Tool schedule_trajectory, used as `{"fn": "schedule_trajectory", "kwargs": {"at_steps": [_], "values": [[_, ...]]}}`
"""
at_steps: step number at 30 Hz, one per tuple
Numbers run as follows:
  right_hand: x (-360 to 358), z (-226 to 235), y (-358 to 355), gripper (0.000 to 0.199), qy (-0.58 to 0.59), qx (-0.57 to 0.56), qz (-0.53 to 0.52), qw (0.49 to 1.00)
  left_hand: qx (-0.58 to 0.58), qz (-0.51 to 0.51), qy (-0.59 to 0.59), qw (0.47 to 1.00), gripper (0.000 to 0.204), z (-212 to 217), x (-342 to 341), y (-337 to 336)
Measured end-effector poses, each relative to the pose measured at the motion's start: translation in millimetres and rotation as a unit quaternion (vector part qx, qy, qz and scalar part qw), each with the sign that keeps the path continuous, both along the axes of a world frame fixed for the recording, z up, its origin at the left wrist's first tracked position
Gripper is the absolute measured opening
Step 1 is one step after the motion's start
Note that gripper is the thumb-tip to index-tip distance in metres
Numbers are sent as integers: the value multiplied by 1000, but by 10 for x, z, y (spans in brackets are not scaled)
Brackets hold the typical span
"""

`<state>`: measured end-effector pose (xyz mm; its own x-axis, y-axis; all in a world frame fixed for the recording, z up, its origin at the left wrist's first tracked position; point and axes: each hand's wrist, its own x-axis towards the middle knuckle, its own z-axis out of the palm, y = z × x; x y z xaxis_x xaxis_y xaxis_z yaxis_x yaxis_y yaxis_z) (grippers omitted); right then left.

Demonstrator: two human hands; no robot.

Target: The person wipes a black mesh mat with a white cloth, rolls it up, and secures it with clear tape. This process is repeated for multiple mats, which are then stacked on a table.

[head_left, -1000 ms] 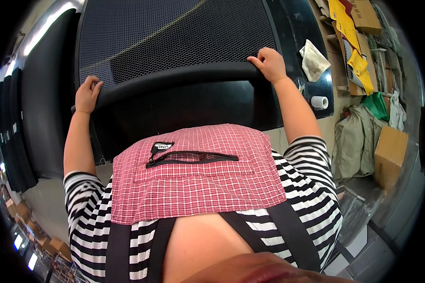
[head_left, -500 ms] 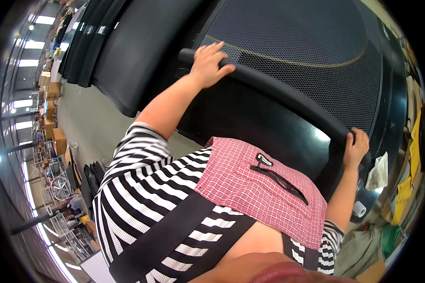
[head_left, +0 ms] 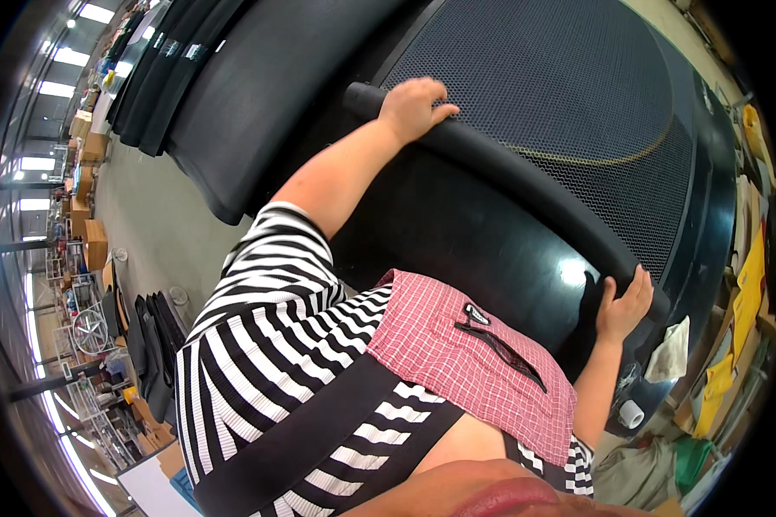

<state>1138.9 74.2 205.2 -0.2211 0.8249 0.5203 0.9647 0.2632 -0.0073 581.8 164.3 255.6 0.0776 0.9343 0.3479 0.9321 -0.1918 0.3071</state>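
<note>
A dark mat (head_left: 569,77) with a honeycomb-textured face and a curved yellowish line lies on a glossy black table (head_left: 457,224). Its near part is wound into a smooth black roll (head_left: 526,181) running slantwise from upper left to lower right. My left hand (head_left: 416,110) rests over the roll close to its left end, fingers curled on top and thumb out to the side. Near the right end, my right hand (head_left: 627,306) presses against the roll's near side, fingertips on it and thumb apart. The underside of the roll is hidden.
Beyond a gap on the left, large black sheets (head_left: 267,77) lie draped. A crumpled whitish cloth (head_left: 668,351) and a white tape roll (head_left: 631,414) are by the table's right corner. Yellow material (head_left: 733,345) hangs farther right. Cardboard boxes (head_left: 95,244) stand across the floor.
The roll has advanced over the mat, covering the left part of the yellowish line. My left hand has shifted right along it; my right hand has slid lower, its fingers less wrapped.
</note>
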Motion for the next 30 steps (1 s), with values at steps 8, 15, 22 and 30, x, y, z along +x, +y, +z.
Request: {"fn": "schedule_trajectory", "kwargs": {"at_steps": [8, 15, 22, 30], "values": [[41, -129, 243, 87, -14, -31, -60, 998, 46, -23, 93, 994, 90, -131, 313, -711], [149, 490, 1764, 45, 83, -29, 3, 996, -180, -12, 93, 979, 98, 244, 439, 1020], [-63, 558, 1646, 38, 111, -35, 37, 992, -227, -2, 75, 971, 97, 380, 458, 1498], [-405, 1008, 1321, 85, 27, -107, 14, 994, -5, -99, 118, 988, 83, 592, 426, 597]]}}
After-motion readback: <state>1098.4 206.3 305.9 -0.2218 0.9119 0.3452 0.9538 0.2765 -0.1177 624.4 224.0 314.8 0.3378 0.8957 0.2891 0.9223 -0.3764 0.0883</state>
